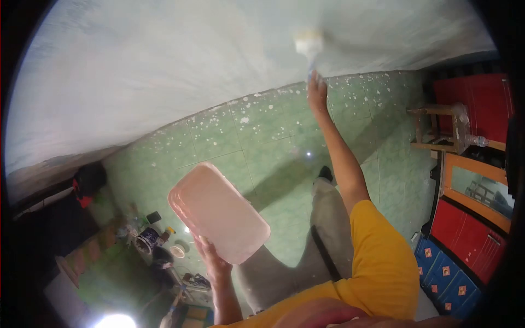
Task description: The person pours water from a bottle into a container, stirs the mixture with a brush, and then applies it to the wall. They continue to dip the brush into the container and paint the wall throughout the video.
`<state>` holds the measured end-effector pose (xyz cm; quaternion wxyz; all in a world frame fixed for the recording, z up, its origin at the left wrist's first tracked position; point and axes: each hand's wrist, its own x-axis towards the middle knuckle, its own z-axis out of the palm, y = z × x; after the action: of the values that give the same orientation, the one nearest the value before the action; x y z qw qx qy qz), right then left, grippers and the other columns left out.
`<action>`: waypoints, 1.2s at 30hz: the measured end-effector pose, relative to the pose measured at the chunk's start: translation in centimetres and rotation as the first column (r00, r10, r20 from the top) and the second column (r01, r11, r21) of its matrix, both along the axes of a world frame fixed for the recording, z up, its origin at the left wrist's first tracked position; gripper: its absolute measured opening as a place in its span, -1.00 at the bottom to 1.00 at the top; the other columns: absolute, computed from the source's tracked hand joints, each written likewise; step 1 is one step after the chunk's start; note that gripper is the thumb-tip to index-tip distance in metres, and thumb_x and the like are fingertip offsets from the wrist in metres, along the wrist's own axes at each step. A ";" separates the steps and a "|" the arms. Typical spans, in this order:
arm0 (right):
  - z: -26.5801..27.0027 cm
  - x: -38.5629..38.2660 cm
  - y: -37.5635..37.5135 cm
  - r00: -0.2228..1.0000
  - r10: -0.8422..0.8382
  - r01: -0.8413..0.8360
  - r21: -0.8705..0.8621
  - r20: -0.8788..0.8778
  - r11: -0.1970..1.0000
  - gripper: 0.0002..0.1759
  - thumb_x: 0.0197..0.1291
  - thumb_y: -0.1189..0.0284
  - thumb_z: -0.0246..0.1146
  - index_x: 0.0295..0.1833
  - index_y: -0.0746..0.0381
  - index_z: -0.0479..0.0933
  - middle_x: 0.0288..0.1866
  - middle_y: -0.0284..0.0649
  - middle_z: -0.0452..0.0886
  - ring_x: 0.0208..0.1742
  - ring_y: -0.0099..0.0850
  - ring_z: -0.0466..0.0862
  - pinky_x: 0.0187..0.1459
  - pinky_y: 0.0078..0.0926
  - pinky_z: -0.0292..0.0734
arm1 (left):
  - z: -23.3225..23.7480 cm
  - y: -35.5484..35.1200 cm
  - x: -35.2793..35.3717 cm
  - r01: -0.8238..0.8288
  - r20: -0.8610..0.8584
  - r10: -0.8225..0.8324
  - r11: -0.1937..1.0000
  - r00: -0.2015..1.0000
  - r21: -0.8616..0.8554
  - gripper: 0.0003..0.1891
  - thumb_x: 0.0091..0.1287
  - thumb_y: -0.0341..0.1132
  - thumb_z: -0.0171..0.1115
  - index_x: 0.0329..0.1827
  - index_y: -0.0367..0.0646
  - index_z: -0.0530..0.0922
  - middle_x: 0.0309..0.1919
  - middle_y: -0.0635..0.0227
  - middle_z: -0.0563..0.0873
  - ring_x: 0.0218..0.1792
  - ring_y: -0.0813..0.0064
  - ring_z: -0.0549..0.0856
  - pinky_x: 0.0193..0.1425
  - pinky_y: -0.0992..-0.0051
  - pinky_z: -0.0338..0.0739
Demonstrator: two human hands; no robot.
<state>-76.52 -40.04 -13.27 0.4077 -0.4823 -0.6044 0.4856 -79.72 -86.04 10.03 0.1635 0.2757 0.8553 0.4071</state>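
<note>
My right hand [317,94] is stretched forward, fingers closed around the handle of a paintbrush [309,48]. The brush's pale bristles overlap the whitish painted wall [164,76], low down near where it meets the floor. Lower and to the left, my left hand [215,261] grips the near side of a pale pink rectangular plastic container [182,210]. The container is tilted, its broad pale face toward me; part of my left hand is hidden behind it.
White paint spots dot the green tiled floor [273,142]. A wooden stool [440,128] and red panels [470,238] stand at right. Cups, jars and a small white tub [178,251] clutter the lower left. A bright lamp [116,321] glows at the bottom left.
</note>
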 end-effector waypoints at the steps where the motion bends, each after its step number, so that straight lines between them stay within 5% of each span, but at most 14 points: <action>1: -3.8 -0.1 1.0 0.993 0.007 -0.006 -0.014 0.116 1.000 -0.44 0.42 0.02 -0.02 -0.43 0.28 0.46 -0.67 -0.38 0.34 -0.58 -0.54 0.45 -0.52 -0.52 0.28 | -0.6 0.0 0.2 0.042 -0.118 -0.049 0.997 0.992 -0.063 -0.19 0.33 0.08 0.17 0.53 -0.01 0.04 0.36 -0.07 0.29 0.28 -0.10 0.37 0.29 0.02 0.30; 4: -13.0 0.6 2.3 0.965 0.047 0.001 -0.183 0.260 0.983 -0.38 0.38 -0.06 -0.04 -0.52 0.25 0.41 -0.68 -0.34 0.39 -0.61 -0.47 0.50 -0.57 -0.48 0.31 | -2.4 0.6 2.0 -0.016 -0.057 0.017 1.000 0.998 0.024 -0.19 0.26 -0.08 0.24 0.52 -0.07 0.06 0.37 -0.03 0.27 0.30 -0.02 0.36 0.31 0.08 0.29; 8: -13.8 1.9 3.3 0.994 0.111 -0.077 -0.622 0.017 0.779 -0.43 0.38 -0.05 -0.02 -0.50 0.17 0.43 -0.69 -0.40 0.34 -0.71 -0.52 0.38 -0.67 -0.49 0.22 | -3.7 1.9 4.6 -0.066 -0.086 0.071 0.996 0.994 0.053 -0.21 0.22 -0.26 0.30 0.47 -0.26 0.11 0.33 0.11 0.31 0.30 0.29 0.39 0.33 0.33 0.32; 10: -5.5 1.4 3.2 0.992 0.125 -0.100 -0.627 -0.004 0.773 -0.48 0.39 -0.03 -0.02 -0.49 0.13 0.42 -0.69 -0.44 0.31 -0.74 -0.56 0.31 -0.71 -0.51 0.16 | -3.3 2.7 5.2 -0.155 0.030 0.152 0.974 0.988 0.168 -0.27 0.32 -0.17 0.19 0.48 -0.26 0.10 0.33 0.13 0.31 0.30 0.32 0.39 0.32 0.33 0.34; 13: 6.8 2.4 2.3 0.957 0.157 -0.266 -0.532 -0.243 0.804 -0.53 0.42 0.03 -0.01 -0.46 0.12 0.39 -0.69 -0.49 0.24 -0.74 -0.63 0.21 -0.71 -0.54 0.08 | -0.1 4.1 6.4 -0.407 0.459 0.247 0.866 0.853 0.290 -0.36 0.46 -0.06 -0.04 0.47 -0.24 0.10 0.32 0.16 0.33 0.29 0.34 0.39 0.30 0.32 0.38; 15: 15.1 3.1 1.0 0.960 0.182 -0.255 -0.400 -0.213 0.880 -0.54 0.44 0.06 -0.02 -0.46 0.13 0.37 -0.68 -0.51 0.22 -0.72 -0.66 0.18 -0.69 -0.57 0.05 | 3.6 5.8 5.8 -0.369 0.458 0.224 0.893 0.860 0.258 -0.40 0.51 -0.02 -0.19 0.47 -0.24 0.10 0.29 0.18 0.34 0.28 0.35 0.40 0.29 0.31 0.40; 18: 26.6 4.0 -1.6 0.960 0.186 -0.230 -0.208 -0.210 0.951 -0.55 0.43 0.03 0.00 -0.42 0.11 0.37 -0.65 -0.52 0.22 -0.70 -0.69 0.17 -0.67 -0.61 0.03 | 7.9 6.0 4.5 -0.385 0.621 0.074 0.839 0.780 0.384 -0.18 0.42 0.16 -0.04 0.50 -0.31 -0.01 0.29 0.11 0.32 0.26 0.33 0.38 0.28 0.30 0.36; 23: 39.0 3.2 -3.7 0.928 0.149 -0.161 -0.006 -0.340 0.987 -0.54 0.41 -0.01 0.03 -0.38 0.14 0.40 -0.62 -0.53 0.24 -0.67 -0.71 0.19 -0.65 -0.65 0.05 | 13.0 3.8 2.6 -0.269 0.544 -0.018 0.856 0.839 0.442 -0.25 0.43 0.13 -0.04 0.45 -0.31 0.10 0.26 0.13 0.36 0.24 0.34 0.40 0.25 0.33 0.37; 26: 37.1 0.4 -2.3 0.934 0.145 -0.104 0.140 -0.326 0.985 -0.53 0.42 0.01 0.02 -0.35 0.19 0.40 -0.59 -0.49 0.27 -0.64 -0.67 0.21 -0.64 -0.65 0.10 | 15.8 3.0 1.2 -0.144 0.365 -0.012 0.906 0.931 0.397 -0.26 0.44 0.12 -0.04 0.44 -0.31 0.11 0.24 0.13 0.38 0.23 0.34 0.41 0.25 0.33 0.37; 29: 22.1 -2.2 0.2 0.981 0.121 -0.097 0.156 -0.152 0.983 -0.51 0.42 0.03 -0.02 -0.38 0.22 0.42 -0.62 -0.36 0.35 -0.62 -0.59 0.36 -0.62 -0.51 0.24 | 18.0 2.2 0.0 -0.130 0.323 -0.013 0.899 0.946 0.419 -0.27 0.44 0.11 -0.04 0.44 -0.31 0.11 0.24 0.13 0.39 0.22 0.34 0.42 0.26 0.34 0.37; 30: 20.6 -2.0 -1.7 0.987 0.113 -0.114 -0.005 -0.114 0.993 -0.50 0.43 0.11 -0.05 -0.37 0.32 0.45 -0.63 -0.14 0.42 -0.58 -0.23 0.43 -0.45 -0.19 0.37 | 18.1 1.5 -0.3 -0.125 0.307 -0.015 0.893 0.952 0.432 -0.31 0.46 0.05 -0.06 0.44 -0.32 0.12 0.25 0.12 0.38 0.23 0.32 0.42 0.27 0.33 0.36; 32: 15.3 -2.1 -2.0 0.992 0.018 -0.026 0.061 0.128 0.998 -0.46 0.42 0.06 -0.04 -0.41 0.30 0.46 -0.67 -0.26 0.39 -0.61 -0.36 0.44 -0.50 -0.31 0.35 | 17.5 0.1 -1.7 -0.098 0.233 -0.014 0.881 0.972 0.462 -0.43 0.51 -0.11 -0.15 0.44 -0.33 0.14 0.27 0.10 0.36 0.27 0.28 0.40 0.32 0.30 0.33; 33: 16.1 -2.0 -2.8 0.995 0.061 -0.059 -0.028 0.080 0.998 -0.45 0.41 0.04 -0.04 -0.42 0.29 0.47 -0.67 -0.29 0.40 -0.61 -0.39 0.44 -0.51 -0.34 0.34 | 17.5 -0.9 -2.0 -0.080 0.179 -0.006 0.882 0.984 0.465 -0.50 0.55 -0.21 -0.20 0.44 -0.34 0.16 0.28 0.08 0.35 0.29 0.26 0.38 0.35 0.28 0.32; 36: 21.9 -1.5 -3.6 0.981 0.179 -0.188 -0.147 -0.075 0.971 -0.43 0.37 -0.02 -0.01 -0.48 0.22 0.51 -0.67 -0.34 0.44 -0.63 -0.46 0.44 -0.53 -0.38 0.31 | 22.0 -0.5 -1.8 -0.337 0.559 -0.113 0.695 0.821 0.635 -0.30 0.45 0.04 0.01 0.46 -0.27 0.09 0.28 0.13 0.36 0.26 0.34 0.42 0.30 0.33 0.36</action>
<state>-77.98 -43.66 8.64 0.3411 -0.4392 -0.5943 0.5810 -81.51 -86.51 31.99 0.2598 0.1299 0.5598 0.7760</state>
